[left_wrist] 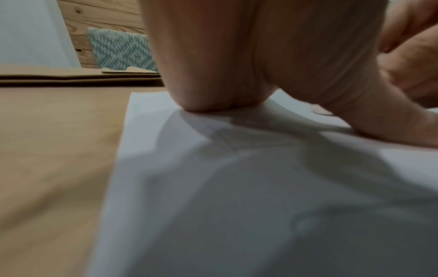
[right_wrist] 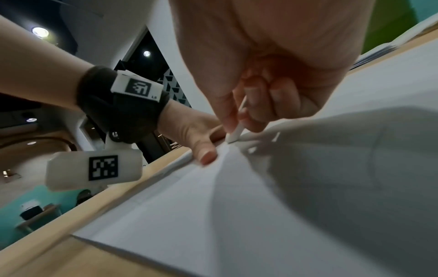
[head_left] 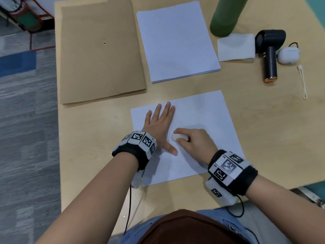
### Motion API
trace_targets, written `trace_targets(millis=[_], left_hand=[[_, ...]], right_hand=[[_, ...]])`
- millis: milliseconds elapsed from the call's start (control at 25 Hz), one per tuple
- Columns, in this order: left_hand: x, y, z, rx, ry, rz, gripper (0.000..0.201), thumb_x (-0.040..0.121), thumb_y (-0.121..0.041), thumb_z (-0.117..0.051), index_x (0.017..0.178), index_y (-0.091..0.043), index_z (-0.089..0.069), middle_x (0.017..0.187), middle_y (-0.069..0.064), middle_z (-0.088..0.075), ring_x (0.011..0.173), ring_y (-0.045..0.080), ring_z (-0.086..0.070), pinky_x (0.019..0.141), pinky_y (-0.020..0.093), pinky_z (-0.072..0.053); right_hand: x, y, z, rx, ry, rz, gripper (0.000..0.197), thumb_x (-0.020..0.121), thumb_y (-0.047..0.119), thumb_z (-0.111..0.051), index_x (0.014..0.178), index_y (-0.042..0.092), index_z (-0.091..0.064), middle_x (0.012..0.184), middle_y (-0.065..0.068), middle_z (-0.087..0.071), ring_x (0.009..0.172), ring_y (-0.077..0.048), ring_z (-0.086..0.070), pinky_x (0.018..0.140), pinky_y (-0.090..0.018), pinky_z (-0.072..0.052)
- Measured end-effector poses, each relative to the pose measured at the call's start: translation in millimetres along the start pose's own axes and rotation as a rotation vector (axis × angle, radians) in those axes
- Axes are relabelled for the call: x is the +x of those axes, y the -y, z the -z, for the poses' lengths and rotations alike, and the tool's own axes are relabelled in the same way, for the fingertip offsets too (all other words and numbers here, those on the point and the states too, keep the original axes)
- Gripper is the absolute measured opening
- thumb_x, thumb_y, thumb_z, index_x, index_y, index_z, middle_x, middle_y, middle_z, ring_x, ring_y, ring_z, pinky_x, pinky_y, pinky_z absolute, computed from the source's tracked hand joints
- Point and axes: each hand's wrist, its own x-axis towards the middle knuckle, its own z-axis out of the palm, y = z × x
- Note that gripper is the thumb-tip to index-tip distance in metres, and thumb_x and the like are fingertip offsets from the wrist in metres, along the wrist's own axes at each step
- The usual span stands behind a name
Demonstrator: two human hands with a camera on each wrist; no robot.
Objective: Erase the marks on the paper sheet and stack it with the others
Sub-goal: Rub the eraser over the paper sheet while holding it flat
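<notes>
A single white paper sheet lies on the wooden table near me. My left hand rests flat on its left part, fingers straight and spread, pinning it down; its palm presses on the sheet in the left wrist view. My right hand pinches a small white eraser whose tip touches the sheet just right of the left thumb. In the right wrist view the eraser sits between thumb and fingers on the sheet. The stack of white sheets lies farther back. Marks are too faint to see.
A brown envelope pile lies at the back left. A green bottle, a folded tissue, a black handheld fan, a white earbud case and a white cord sit at the back right.
</notes>
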Motion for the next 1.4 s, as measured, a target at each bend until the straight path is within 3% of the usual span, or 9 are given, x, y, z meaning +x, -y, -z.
trace_targets(millis=[240, 440, 680, 840, 920, 1080, 1160, 1280, 1400], left_hand=[[1.9, 1.4, 0.0, 0.029, -0.007, -0.023, 0.145, 0.053, -0.069, -0.074, 0.145, -0.02, 0.027, 0.151, -0.001, 0.035, 0.139, 0.025, 0.032, 0.109, 0.045, 0.021], [1.8, 4.8, -5.5, 0.021, -0.046, -0.057, 0.14, 0.057, -0.069, -0.072, 0.145, -0.024, 0.027, 0.151, -0.002, 0.036, 0.139, 0.025, 0.034, 0.108, 0.044, 0.022], [-6.6, -2.5, -19.1, -0.005, -0.047, -0.024, 0.118, 0.07, -0.076, -0.055, 0.144, -0.032, 0.027, 0.148, 0.001, 0.041, 0.138, 0.028, 0.034, 0.113, 0.048, 0.014], [-13.6, -7.3, -14.7, 0.08, -0.119, 0.014, 0.093, 0.08, -0.072, -0.045, 0.149, -0.035, 0.005, 0.157, 0.008, 0.011, 0.142, 0.033, -0.003, 0.111, 0.043, -0.014], [-12.4, -6.5, -9.7, 0.123, -0.194, -0.013, 0.094, 0.076, -0.072, -0.051, 0.149, -0.028, -0.01, 0.153, 0.01, -0.006, 0.137, 0.032, -0.016, 0.109, 0.041, -0.018], [-6.1, 0.8, -15.4, 0.118, -0.12, -0.1, 0.101, 0.081, -0.07, -0.044, 0.15, -0.02, 0.011, 0.155, 0.007, 0.024, 0.143, 0.03, 0.022, 0.115, 0.044, 0.01], [-4.8, 4.4, -19.3, 0.114, -0.094, -0.13, 0.104, 0.081, -0.071, -0.044, 0.147, -0.022, 0.02, 0.153, 0.006, 0.032, 0.141, 0.03, 0.028, 0.114, 0.044, 0.015], [-5.5, 3.8, -19.7, 0.111, -0.101, -0.129, 0.114, 0.075, -0.073, -0.051, 0.147, -0.023, 0.022, 0.152, 0.004, 0.033, 0.141, 0.029, 0.029, 0.113, 0.043, 0.016], [-3.6, -0.4, -18.3, 0.099, -0.078, -0.097, 0.12, 0.071, -0.072, -0.057, 0.146, -0.024, 0.023, 0.151, 0.005, 0.035, 0.14, 0.03, 0.03, 0.113, 0.044, 0.017]], right_hand=[[23.6, 0.9, 13.5, 0.103, -0.251, -0.152, 0.026, 0.087, 0.028, -0.053, 0.112, 0.029, -0.064, 0.108, -0.003, -0.069, 0.103, -0.023, -0.061, 0.089, -0.038, -0.049], [-12.9, 4.7, -7.9, 0.056, -0.076, -0.104, 0.022, 0.087, 0.029, -0.055, 0.106, 0.033, -0.065, 0.099, 0.004, -0.07, 0.097, -0.017, -0.06, 0.085, -0.034, -0.048], [37.2, -4.7, 16.2, 0.198, -0.408, -0.231, 0.023, 0.082, 0.032, -0.061, 0.104, 0.028, -0.068, 0.107, -0.002, -0.07, 0.103, -0.022, -0.061, 0.093, -0.042, -0.049], [35.3, -1.3, 16.5, 0.182, -0.382, -0.222, 0.019, 0.082, 0.027, -0.061, 0.099, 0.025, -0.068, 0.1, -0.004, -0.071, 0.098, -0.023, -0.06, 0.089, -0.041, -0.05], [30.1, 1.8, 19.5, 0.201, -0.411, -0.236, 0.019, 0.081, 0.026, -0.062, 0.098, 0.022, -0.069, 0.1, -0.005, -0.071, 0.096, -0.021, -0.061, 0.088, -0.036, -0.05], [-6.3, 1.8, -3.2, 0.225, -0.258, -0.129, 0.015, 0.082, 0.022, -0.063, 0.096, 0.021, -0.07, 0.095, -0.007, -0.072, 0.088, -0.02, -0.062, 0.083, -0.03, -0.047], [-10.8, -3.0, -0.3, 0.143, -0.158, -0.082, 0.016, 0.082, 0.025, -0.063, 0.096, 0.027, -0.07, 0.093, -0.001, -0.072, 0.09, -0.019, -0.062, 0.085, -0.033, -0.048], [17.2, -13.5, 29.2, 0.13, -0.374, -0.207, 0.012, 0.081, 0.033, -0.06, 0.088, 0.031, -0.069, 0.083, 0.001, -0.07, 0.088, -0.022, -0.061, 0.081, -0.037, -0.051], [14.1, -9.0, 13.4, 0.145, -0.39, -0.227, 0.021, 0.085, 0.029, -0.056, 0.1, 0.023, -0.069, 0.102, -0.005, -0.071, 0.102, -0.025, -0.061, 0.09, -0.034, -0.048]])
